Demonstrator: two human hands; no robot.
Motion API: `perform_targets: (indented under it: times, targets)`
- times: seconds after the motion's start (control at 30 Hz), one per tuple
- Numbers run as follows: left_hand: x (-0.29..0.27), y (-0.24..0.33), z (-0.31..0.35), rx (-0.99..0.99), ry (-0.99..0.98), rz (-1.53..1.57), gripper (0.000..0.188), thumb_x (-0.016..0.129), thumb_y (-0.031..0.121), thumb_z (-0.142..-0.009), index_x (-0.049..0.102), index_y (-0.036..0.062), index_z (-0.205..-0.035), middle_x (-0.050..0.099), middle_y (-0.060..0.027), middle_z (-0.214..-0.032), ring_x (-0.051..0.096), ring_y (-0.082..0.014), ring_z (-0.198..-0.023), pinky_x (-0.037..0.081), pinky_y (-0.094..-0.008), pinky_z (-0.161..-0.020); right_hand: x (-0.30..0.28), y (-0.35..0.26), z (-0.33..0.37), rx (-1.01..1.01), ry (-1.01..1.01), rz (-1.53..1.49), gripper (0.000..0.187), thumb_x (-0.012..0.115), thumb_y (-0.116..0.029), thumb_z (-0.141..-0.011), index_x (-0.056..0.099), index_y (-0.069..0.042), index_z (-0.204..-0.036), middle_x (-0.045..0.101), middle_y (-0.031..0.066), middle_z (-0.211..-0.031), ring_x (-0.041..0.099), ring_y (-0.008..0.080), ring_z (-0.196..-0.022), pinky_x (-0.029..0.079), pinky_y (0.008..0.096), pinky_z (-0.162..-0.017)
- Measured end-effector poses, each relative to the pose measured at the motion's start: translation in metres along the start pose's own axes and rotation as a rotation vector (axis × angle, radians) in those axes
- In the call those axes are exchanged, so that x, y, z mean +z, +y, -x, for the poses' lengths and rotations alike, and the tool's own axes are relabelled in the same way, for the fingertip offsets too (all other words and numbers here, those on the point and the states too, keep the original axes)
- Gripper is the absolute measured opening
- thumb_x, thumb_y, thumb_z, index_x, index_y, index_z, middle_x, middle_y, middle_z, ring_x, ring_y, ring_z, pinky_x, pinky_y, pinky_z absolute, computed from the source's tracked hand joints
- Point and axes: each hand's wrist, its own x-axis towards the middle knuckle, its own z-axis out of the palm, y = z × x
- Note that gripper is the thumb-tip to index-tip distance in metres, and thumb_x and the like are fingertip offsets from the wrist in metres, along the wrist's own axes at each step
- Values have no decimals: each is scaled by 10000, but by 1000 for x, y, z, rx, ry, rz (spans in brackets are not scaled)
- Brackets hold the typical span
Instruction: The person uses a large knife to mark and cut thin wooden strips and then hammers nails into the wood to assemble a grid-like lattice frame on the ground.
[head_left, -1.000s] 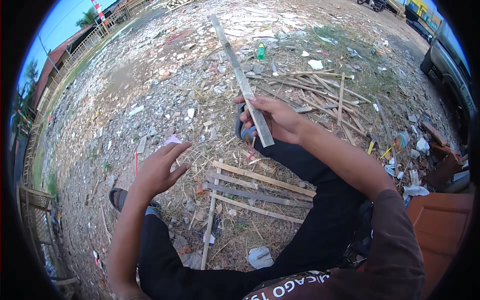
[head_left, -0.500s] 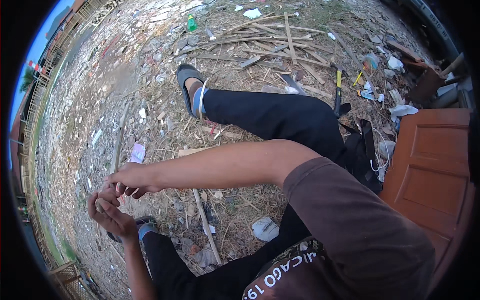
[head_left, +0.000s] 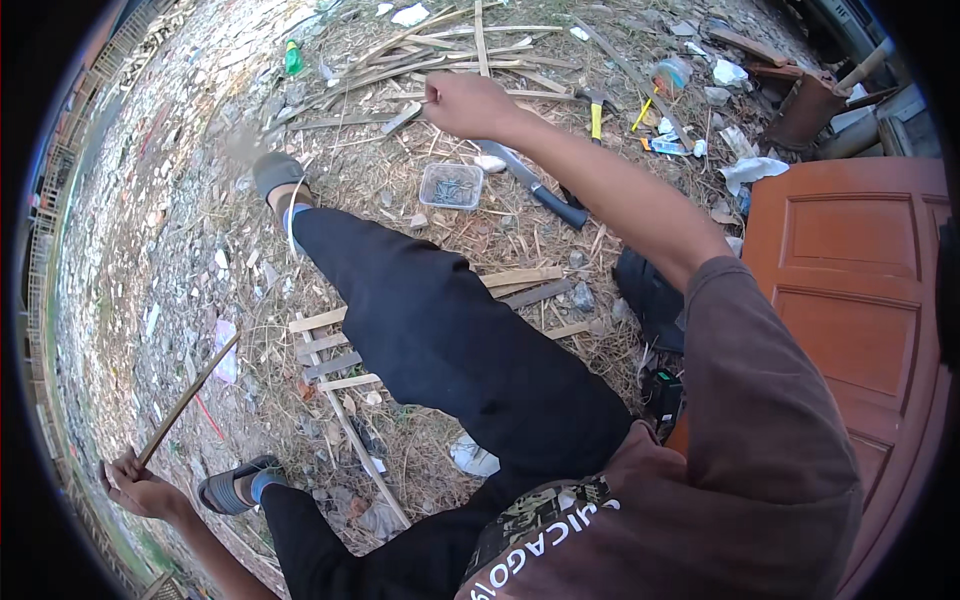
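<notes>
"Where's the strip (head_left: 190, 402)?"

"Out to the person's left, grasped near its lower end by the left hand (head_left: 140, 488). Its free end slants up toward a lilac wrapper (head_left: 226, 352)."

"And the right hand (head_left: 465, 105)?"

"At the slat pile (head_left: 481, 45), fingers curled. I can't tell whether that grip is clenched on a slat or on nothing."

"How would you handle this well?"

"I'd pinch a slat by its flat faces, since the edges probably splinter, and lift from the top so the crossed ones don't drag. I'd also mind the long blade (head_left: 525, 177) lying just below the right forearm in view."

"And the materials?"

"The strip looks thin, narrow and brown. The pile's slats are flat, straw-coloured to weathered grey; some seem bowed, though the lens bends edges too. More slats form a rough ladder shape (head_left: 525, 276), partly hidden by the right leg (head_left: 430, 310). A clear plastic box (head_left: 424, 188) with rounded corners holds slim, metallic nails (head_left: 455, 190). The hammer (head_left: 596, 118) has a yellow handle. The ground (head_left: 420, 470) is dry straw and rubble."
</notes>
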Motion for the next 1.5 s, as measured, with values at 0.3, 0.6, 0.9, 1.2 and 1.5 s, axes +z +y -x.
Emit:
perform_targets:
  times: [0.3, 0.6, 0.9, 1.2, 1.5]
  targets:
    - [-65, 37, -54, 25, 221, -280, 258, 459, 68, -978, 555, -159, -1053, 628, -226, -981, 677, -327, -881, 584, -342, -719, 107, 127, 125, 274, -204, 375, 472, 649, -175, -803, 522, 41, -1203, 683, 207, -1053, 682, 356, -968, 567, 454, -788]
    - [-35, 93, -52, -28, -54, -94, 166, 384, 31, -1032, 473, -7, -1167, 387, -15, -749, 402, -124, -648, 530, -378, -892, 54, 147, 84, 382, -382, 70, 339, 520, -141, -857, 587, 52, -1127, 708, 245, -940, 722, 365, -796, 579, 460, -728]
    - [-31, 97, 8, -214, 38, -120, 236, 367, 133, -1040, 483, 16, -1209, 452, -42, -821, 465, -142, -738, 508, -361, -802, -84, -48, 36, -110, 0, -200, 396, 599, -282, -972, 543, -47, -1286, 517, -4, -834, 479, 61, -646, 402, 222, -589]
    - [-55, 87, 53, -85, 227, -14, 239, 372, 140, -1025, 459, 55, -1231, 528, -83, -1030, 531, -189, -935, 474, -388, -915, 143, -330, 127, -448, -608, -580, 334, 575, -292, -973, 529, -26, -1169, 643, 213, -809, 642, 381, -708, 461, 493, -672]
    - [-75, 89, 83, 44, 412, -150, 266, 389, 201, -1018, 432, 93, -1257, 550, -99, -1194, 514, -194, -1061, 422, -385, -955, 152, -414, 251, -731, -487, -963, 281, 589, -216, -960, 489, -1, -1110, 633, 231, -741, 632, 455, -645, 491, 541, -560]
